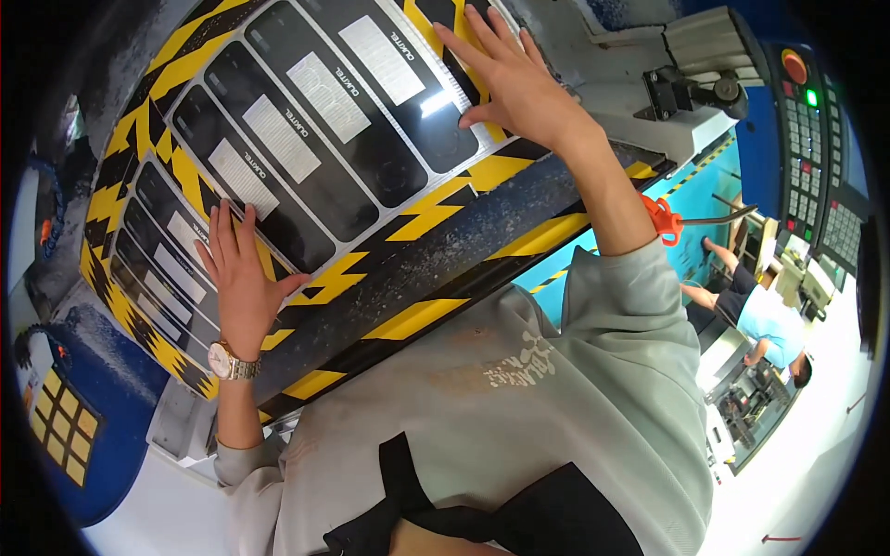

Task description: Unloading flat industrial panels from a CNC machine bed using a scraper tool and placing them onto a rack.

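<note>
Several black phone-shaped panels (394,171) with white labels lie side by side in a light-edged frame, on a surface bordered with yellow-and-black striped tape (324,295). A second group of similar panels (139,218) sits at the left. My left hand (243,278), with a metal watch (230,361) on its wrist, rests flat between the two groups, fingers stretched and thumb apart. My right hand (524,93) lies spread at the right end of the larger group, its thumb at the rightmost panel. Both hands are open and hold nothing.
At the right stand a black bracket (669,94) and a control panel (805,167) with a red knob (794,65). An orange-handled tool (666,222) sticks out beside my right forearm. A dark machine ledge (445,246) runs before me. Another person (771,320) is farther right.
</note>
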